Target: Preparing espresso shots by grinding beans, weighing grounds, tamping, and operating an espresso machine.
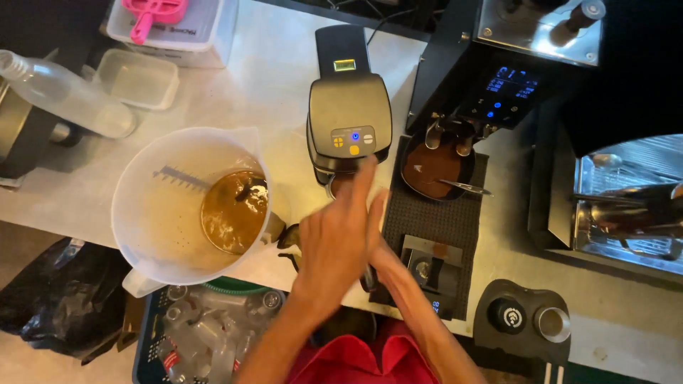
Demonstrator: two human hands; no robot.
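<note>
- The left hand (334,245) lies flat and open, fingers stretched toward the front of the small dark machine (348,117), its fingertips just below the machine's round buttons; it holds nothing.
- The right hand (376,238) is mostly hidden behind the left; it seems closed around a dark handle (368,276) under the machine, though how tightly I cannot tell.
- The machine stands upright on the pale desk (277,64), near its middle.
- Just right of it, a portafilter basket (435,167) of brown coffee grounds sits on a dark mat (455,220) under the grinder (498,85).
- A small scale (432,267) rests on the same mat, nearer the person.
- To the left, a large translucent jug (163,206) holds brown liquid.
- Farther left lie a clear bottle (67,96) and a shallow plastic tub (137,78).
</note>
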